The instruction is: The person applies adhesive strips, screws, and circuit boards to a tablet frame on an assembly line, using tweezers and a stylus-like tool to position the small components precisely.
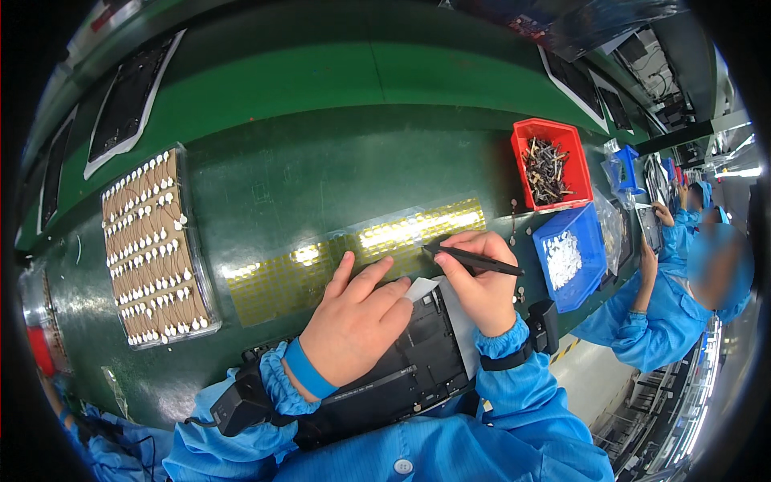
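My left hand lies with its fingers spread, the fingertips on the near edge of a clear sheet of small yellow film stickers. In my right hand is a pair of slim black tweezers, pinched between thumb and fingers. Their tip is at the sheet's near right part, touching or just above it. A black laptop-like device casing is below my hands, partly hidden by my left hand and sleeve. A white paper piece sticks out beside my left fingertips.
At the left stands a clear tray of white round parts with brown wires. To the right are a red bin of small dark parts and a blue bin of white pieces. A co-worker in blue sits further right.
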Available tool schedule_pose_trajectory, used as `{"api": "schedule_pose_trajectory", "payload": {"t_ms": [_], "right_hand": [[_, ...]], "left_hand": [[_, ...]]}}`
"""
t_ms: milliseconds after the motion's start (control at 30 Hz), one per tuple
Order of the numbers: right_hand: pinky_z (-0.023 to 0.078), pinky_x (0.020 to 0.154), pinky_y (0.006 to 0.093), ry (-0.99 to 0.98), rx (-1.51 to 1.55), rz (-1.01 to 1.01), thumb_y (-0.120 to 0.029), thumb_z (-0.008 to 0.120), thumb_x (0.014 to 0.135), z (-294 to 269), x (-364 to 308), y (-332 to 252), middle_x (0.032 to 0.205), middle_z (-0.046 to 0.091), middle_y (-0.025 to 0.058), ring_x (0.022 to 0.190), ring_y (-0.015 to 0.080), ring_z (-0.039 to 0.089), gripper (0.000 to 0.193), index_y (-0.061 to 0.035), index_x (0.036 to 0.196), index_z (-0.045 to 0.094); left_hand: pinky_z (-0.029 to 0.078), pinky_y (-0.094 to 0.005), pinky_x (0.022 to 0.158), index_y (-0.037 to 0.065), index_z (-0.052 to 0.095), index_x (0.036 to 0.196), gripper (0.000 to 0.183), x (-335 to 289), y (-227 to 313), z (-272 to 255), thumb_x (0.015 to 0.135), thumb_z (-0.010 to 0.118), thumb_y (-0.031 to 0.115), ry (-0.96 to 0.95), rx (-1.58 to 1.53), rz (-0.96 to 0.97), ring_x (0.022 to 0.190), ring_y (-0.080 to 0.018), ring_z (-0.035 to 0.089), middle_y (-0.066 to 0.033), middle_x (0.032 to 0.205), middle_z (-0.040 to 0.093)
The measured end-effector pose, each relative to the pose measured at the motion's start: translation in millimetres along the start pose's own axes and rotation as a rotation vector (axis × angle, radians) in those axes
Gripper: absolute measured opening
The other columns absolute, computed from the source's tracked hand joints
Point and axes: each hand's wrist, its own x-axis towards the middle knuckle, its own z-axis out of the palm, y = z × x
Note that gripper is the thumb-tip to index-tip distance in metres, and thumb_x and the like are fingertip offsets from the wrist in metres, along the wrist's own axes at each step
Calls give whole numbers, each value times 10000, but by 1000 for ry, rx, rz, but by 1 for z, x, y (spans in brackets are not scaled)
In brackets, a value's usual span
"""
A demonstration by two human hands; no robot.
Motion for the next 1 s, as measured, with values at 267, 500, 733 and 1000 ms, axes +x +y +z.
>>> {"api": "schedule_pose_trajectory", "payload": {"t_ms": [267,500,733,1000], "right_hand": [[470,653,251,17,1,20,17,683,710,1,-1,-1,842,614,120,747,134,576,176,0,768,518],[469,646,256,21,35,-27,38,675,712,-1,-2,3,844,616,121,746,141,575,174,-2,765,514],[530,689,310,123,411,110,70,616,745,0,-18,-33,852,579,155,708,194,610,171,8,800,466],[477,677,225,-81,324,288,64,681,715,29,-46,-31,834,618,99,746,111,583,194,2,798,517]], "left_hand": [[251,-544,1012,68,561,895,158,0,1,-1,753,522,127,-5,-6,-12,1145,-282,446,-73,1069,562],[269,-534,1007,96,590,937,256,0,1,-2,683,604,70,-17,-7,-23,1154,-274,448,-46,1082,565],[381,-450,940,69,580,946,257,3,-7,-3,693,583,28,112,-71,-78,1052,-304,503,-91,1036,571],[458,-381,685,26,606,813,199,-20,-4,-40,629,632,-44,119,-82,-212,800,-299,538,-109,838,561]]}}
